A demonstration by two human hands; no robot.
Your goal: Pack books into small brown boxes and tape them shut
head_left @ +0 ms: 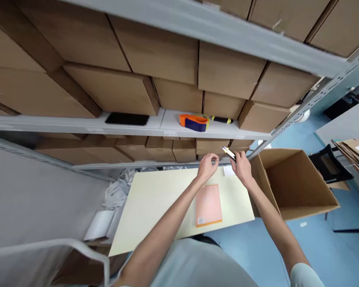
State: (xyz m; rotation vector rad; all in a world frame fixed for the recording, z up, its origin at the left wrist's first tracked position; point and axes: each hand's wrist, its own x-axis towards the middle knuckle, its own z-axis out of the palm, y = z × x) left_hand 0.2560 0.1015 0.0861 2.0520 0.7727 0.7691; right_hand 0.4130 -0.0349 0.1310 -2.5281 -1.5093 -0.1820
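My right hand (242,167) is closed around a small yellow and black box cutter (229,153), held above the far edge of a pale yellow table (155,199). Close beside it, my left hand (208,166) has its fingers curled in a pinch near the cutter's tip; what it grips, if anything, I cannot make out. A pink flat package (208,205) with a barcode label lies on the table below the hands. A small white slip (228,171) lies under my right hand.
An open empty cardboard box (296,187) stands right of the table. The grey shelf (173,127) ahead carries an orange and blue tape dispenser (194,122), a black tablet (127,118), a black and yellow tool (221,119) and many cartons. Crumpled white paper (116,191) lies left.
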